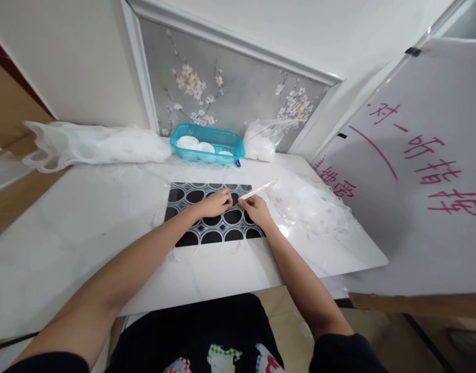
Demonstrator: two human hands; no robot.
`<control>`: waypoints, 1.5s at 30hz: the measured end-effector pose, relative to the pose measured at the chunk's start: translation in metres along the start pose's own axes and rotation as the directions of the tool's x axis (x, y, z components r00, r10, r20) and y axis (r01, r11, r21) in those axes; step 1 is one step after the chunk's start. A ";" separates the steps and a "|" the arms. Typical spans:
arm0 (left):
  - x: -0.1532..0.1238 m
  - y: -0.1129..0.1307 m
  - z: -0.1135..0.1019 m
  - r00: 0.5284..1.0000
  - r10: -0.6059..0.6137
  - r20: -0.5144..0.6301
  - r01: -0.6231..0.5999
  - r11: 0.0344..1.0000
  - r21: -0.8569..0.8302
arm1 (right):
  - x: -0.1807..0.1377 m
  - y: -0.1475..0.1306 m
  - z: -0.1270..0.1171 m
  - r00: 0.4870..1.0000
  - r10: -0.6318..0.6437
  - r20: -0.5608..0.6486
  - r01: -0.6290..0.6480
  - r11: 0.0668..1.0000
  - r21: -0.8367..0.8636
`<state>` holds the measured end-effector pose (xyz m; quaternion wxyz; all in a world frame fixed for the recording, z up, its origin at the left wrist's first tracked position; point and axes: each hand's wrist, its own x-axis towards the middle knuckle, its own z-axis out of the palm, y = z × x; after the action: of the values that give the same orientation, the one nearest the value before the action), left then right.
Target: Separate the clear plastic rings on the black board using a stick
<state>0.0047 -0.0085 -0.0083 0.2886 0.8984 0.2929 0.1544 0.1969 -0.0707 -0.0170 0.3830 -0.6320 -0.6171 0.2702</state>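
Note:
On the white table lies a black rectangular sheet (211,237), with a clear plastic sheet of joined round rings (199,226) spread over it and past its edges. My left hand (216,203) rests over the middle of the rings, its fingers curled and pressed together; whatever they grip is too small to make out. Close to its right, my right hand (256,209) is closed around a slim white pen-like stick (264,188), which slants up and to the right. The tips of both hands nearly meet above the rings.
Behind stands a blue plastic basket (207,135) holding white round pieces. Beside it sits a clear bag (261,147) of white material. Ringed plastic sheets (105,145) are bundled at the left; a clear plastic heap (315,204) covers the right, near a board with red writing (420,155).

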 end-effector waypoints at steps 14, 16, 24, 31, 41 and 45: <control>0.000 0.002 -0.001 1.000 0.005 0.001 -0.005 1.000 -0.005 | 0.000 0.004 0.001 1.000 0.002 0.006 -0.003 0.999 0.032; 0.000 0.002 0.000 1.000 0.008 -0.002 -0.008 1.000 -0.002 | 0.000 0.003 0.001 1.000 -0.002 0.005 0.002 1.000 0.030; 0.000 -0.001 0.001 1.000 0.024 -0.015 -0.024 0.999 0.021 | 0.000 0.001 0.000 1.000 -0.019 0.002 0.019 1.000 -0.010; 0.000 0.000 0.004 1.000 0.024 -0.019 -0.024 0.999 0.045 | -0.001 0.001 0.000 1.000 -0.001 0.005 0.001 1.000 0.002; 0.000 0.000 0.003 0.999 0.034 -0.025 -0.033 0.997 0.064 | -0.001 0.000 0.001 1.000 -0.013 0.005 0.013 1.000 0.002; 0.000 -0.002 0.004 0.999 0.041 -0.034 -0.039 0.997 0.061 | 0.000 0.002 0.001 0.999 -0.035 0.016 0.035 0.999 -0.039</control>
<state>0.0057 -0.0083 -0.0129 0.2528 0.9095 0.2846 0.1672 0.1978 -0.0703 -0.0191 0.3705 -0.6263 -0.6363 0.2562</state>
